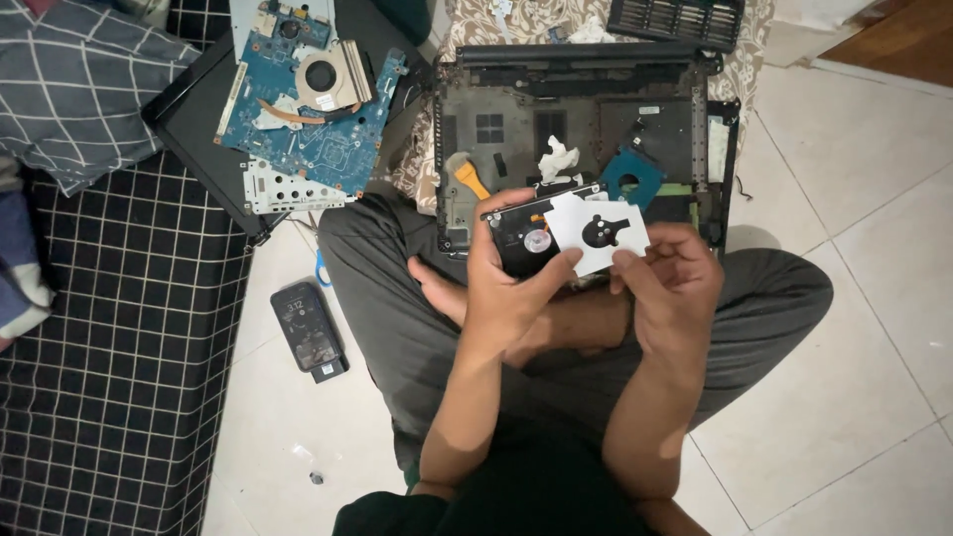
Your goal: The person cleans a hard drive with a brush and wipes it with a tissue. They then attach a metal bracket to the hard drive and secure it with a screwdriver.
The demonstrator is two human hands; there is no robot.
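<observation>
The left hand grips the black hard drive; the right hand pinches its white cover just beside it

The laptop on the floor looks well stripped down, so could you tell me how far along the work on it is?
Done: the laptop base lies open and gutted, and the blue motherboard with its fan rests apart on a black panel. In hand: the left hand grips a black drive, while the right hand holds a white cover sheet over it. Left: the parts remain scattered, unassembled.
</observation>
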